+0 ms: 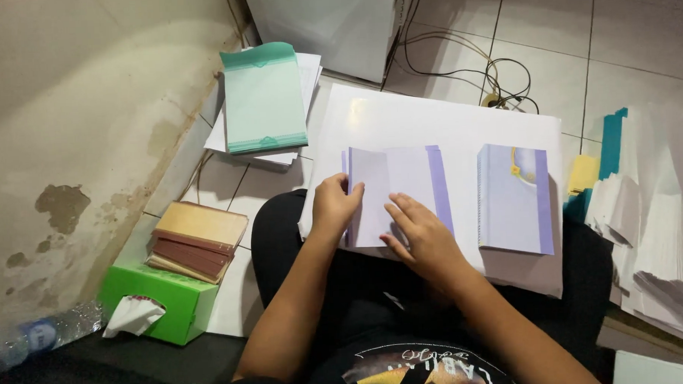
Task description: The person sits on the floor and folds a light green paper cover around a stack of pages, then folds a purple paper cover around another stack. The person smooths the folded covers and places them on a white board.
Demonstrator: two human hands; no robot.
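Hands (334,203) (426,238) flat on folded lilac card (391,194) — matte.

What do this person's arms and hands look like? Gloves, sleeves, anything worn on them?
Both arms are bare from the elbow down, with no sleeves showing. The left hand and right hand wear no gloves, and no rings, watch or bracelets show. The fingers are bare. The person wears a black top with a printed design.

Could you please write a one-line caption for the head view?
Both hands, left and right, press a lilac card flat on a white board.
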